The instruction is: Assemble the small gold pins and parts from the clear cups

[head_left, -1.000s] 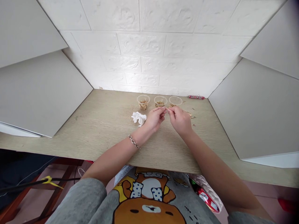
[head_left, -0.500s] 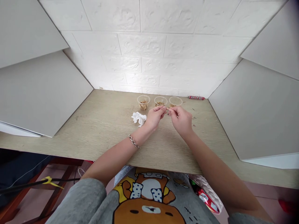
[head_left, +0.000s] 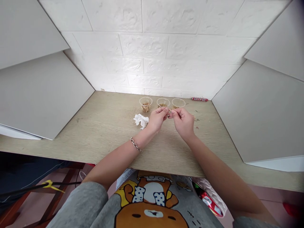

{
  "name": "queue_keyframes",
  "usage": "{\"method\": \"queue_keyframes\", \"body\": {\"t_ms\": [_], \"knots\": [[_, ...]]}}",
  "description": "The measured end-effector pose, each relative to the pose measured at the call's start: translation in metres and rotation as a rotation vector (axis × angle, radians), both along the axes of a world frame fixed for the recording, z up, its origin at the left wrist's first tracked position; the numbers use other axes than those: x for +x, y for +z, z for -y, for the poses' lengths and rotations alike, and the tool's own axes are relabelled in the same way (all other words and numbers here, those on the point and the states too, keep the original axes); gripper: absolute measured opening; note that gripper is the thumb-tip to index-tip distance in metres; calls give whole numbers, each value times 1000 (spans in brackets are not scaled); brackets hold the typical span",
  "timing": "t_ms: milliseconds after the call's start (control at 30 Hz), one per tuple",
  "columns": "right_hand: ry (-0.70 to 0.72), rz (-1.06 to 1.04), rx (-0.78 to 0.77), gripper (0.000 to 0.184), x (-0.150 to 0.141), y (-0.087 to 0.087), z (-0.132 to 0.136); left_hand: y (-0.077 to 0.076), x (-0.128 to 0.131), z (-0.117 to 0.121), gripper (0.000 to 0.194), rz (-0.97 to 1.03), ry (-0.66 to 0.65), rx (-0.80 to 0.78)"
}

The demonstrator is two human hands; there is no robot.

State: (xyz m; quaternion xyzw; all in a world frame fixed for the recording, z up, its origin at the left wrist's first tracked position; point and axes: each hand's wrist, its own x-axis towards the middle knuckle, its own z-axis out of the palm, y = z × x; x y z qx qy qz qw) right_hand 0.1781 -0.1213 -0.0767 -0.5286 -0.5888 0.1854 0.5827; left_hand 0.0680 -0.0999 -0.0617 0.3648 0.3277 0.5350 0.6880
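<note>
My left hand (head_left: 158, 119) and my right hand (head_left: 183, 123) meet fingertip to fingertip over the table, both pinched closed. Between them is a small, thin gold-coloured piece (head_left: 170, 110), too small to name; its ends go into the fingertips of each hand. Just behind my hands stand three clear plastic cups: the left cup (head_left: 145, 102) and the middle cup (head_left: 163, 102) hold many small gold-coloured metal pieces, and the right cup (head_left: 178, 102) shows some low down, partly hidden by my right hand. A crumpled white tissue (head_left: 141, 120) lies left of my left hand.
A red tube-like item (head_left: 199, 99) lies at the back right by the white brick-patterned wall (head_left: 152, 47). Small dark slivers (head_left: 197, 119) are scattered right of my right hand. Grey panels stand at the left (head_left: 45, 95) and right (head_left: 263, 114) of the wooden table (head_left: 114, 126).
My right hand has shifted very slightly left, closer to my left hand. Both hands keep their pinch, and the cups and tissue stay put.
</note>
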Motion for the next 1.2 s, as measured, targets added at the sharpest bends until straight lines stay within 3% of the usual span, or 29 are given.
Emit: {"method": "queue_keyframes", "body": {"t_ms": [133, 567, 1200], "knots": [[13, 16, 4, 18, 1, 1, 0, 2, -2, 0, 10, 37, -41, -31], [110, -223, -45, 21, 0, 2, -1, 4, -5, -2, 10, 131, -139, -143], [273, -552, -179, 30, 1, -1, -6, 2, -6, -2, 13, 120, -150, -47]]}}
